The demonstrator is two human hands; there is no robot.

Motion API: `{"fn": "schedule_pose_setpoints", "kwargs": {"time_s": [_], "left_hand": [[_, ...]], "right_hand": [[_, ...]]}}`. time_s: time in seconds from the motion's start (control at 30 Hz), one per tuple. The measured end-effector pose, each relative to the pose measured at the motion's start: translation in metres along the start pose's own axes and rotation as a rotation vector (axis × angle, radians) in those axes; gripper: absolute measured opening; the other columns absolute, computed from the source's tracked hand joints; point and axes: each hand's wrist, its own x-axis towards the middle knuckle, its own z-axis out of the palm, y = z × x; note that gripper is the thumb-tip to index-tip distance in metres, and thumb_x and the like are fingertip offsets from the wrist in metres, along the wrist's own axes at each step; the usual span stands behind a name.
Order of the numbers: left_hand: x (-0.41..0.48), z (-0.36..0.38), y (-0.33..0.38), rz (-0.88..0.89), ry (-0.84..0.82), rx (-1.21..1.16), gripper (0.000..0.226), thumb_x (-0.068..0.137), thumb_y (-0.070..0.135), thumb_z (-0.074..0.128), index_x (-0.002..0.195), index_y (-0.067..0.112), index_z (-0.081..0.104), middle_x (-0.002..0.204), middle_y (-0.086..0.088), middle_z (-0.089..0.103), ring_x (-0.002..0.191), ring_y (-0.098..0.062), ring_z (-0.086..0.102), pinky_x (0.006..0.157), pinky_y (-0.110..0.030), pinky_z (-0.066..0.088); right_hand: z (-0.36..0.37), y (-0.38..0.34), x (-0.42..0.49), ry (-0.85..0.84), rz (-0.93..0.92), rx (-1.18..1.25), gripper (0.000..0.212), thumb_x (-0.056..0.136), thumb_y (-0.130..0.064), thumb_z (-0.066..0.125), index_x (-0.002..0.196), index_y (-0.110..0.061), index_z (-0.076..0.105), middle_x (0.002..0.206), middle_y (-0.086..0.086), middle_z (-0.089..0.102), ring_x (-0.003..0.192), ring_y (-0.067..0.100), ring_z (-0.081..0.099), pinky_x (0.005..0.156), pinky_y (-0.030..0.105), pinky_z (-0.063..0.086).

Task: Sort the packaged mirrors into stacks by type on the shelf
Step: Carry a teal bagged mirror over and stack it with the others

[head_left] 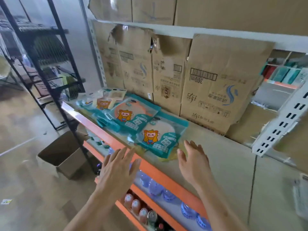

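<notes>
The left hand [116,165] and right hand [193,162] are hovering with fingers straight, holding nothing, flanking the near end of the nearest mirror pack [160,137], which is lying flat on the shelf [216,155] by its front edge. A matching teal pack [131,115] is lying farther left. Gripping both side edges and lifting level is probably wisest, the film looking slick.

Soft, even, fairly bright light, shadows faint; a white glare streak lies on the shelf's orange front lip [78,116]; blur softens everything, worst on the black metal rack [55,75] at left; the white perforated upright [280,124] bows near the right edge.
</notes>
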Motion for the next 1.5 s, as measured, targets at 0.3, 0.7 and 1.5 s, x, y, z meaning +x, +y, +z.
{"fn": "schedule_pose_setpoints", "kwargs": {"time_s": [0.3,0.7,1.5], "left_hand": [[0.007,-0.016,-0.097,-0.058,0.007,0.025,0.079,0.093,0.062,0.003,0.124,0.02,0.062,0.123,0.0,0.063,0.117,-0.023,0.057,0.097,-0.042,0.043],[0.041,-0.015,-0.14,-0.08,-0.05,-0.012,0.068,0.093,0.059,0.015,0.127,0.02,0.059,0.126,-0.001,0.062,0.12,-0.024,0.054,0.102,-0.042,0.043],[0.242,0.005,-0.159,-0.043,-0.283,-0.219,0.038,0.097,0.038,0.046,0.127,0.018,0.056,0.096,0.005,0.062,0.069,0.001,0.053,0.048,-0.008,0.043]], "right_hand": [[0.034,-0.057,0.017,0.051,-0.002,0.028,0.047,0.097,-0.031,0.042,0.139,-0.01,0.042,0.141,0.007,0.047,0.13,0.027,0.039,0.107,0.044,0.034],[0.062,-0.106,0.053,0.004,-0.053,0.116,0.046,0.097,-0.029,0.045,0.137,-0.007,0.044,0.131,0.01,0.053,0.122,0.028,0.046,0.103,0.04,0.037],[0.084,-0.111,0.239,0.016,0.296,0.252,0.046,0.097,-0.027,0.047,0.14,-0.012,0.042,0.143,0.008,0.046,0.13,0.025,0.044,0.106,0.035,0.035]]}}
